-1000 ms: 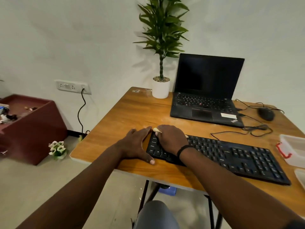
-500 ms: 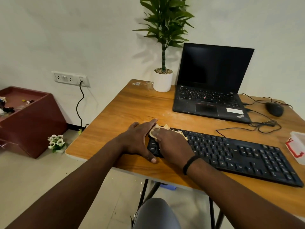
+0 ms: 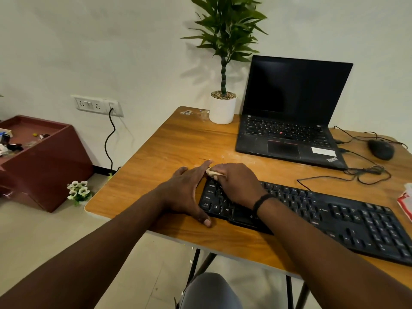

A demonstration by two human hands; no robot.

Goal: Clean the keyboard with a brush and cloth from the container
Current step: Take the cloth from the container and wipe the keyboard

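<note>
Keyboard (image 3: pixel 323 217) keys read Ctrl, Alt, Shift.

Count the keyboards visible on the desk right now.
2: the black keyboard at the desk's near edge, under both hands, and the laptop keyboard behind it by the wall. None seem hidden.

Wooden table (image 3: pixel 169 143) bearing a black keyboard (image 3: pixel 334 217) along its near edge, an open laptop (image 3: pixel 287 134) and potted plant (image 3: pixel 223 108) at the back, and a wired mouse (image 3: pixel 380 149) far right.

Black keyboard (image 3: pixel 312 210) lies flat; beige cloth (image 3: pixel 211 172), seemingly bunched, at its far-left corner.
</note>
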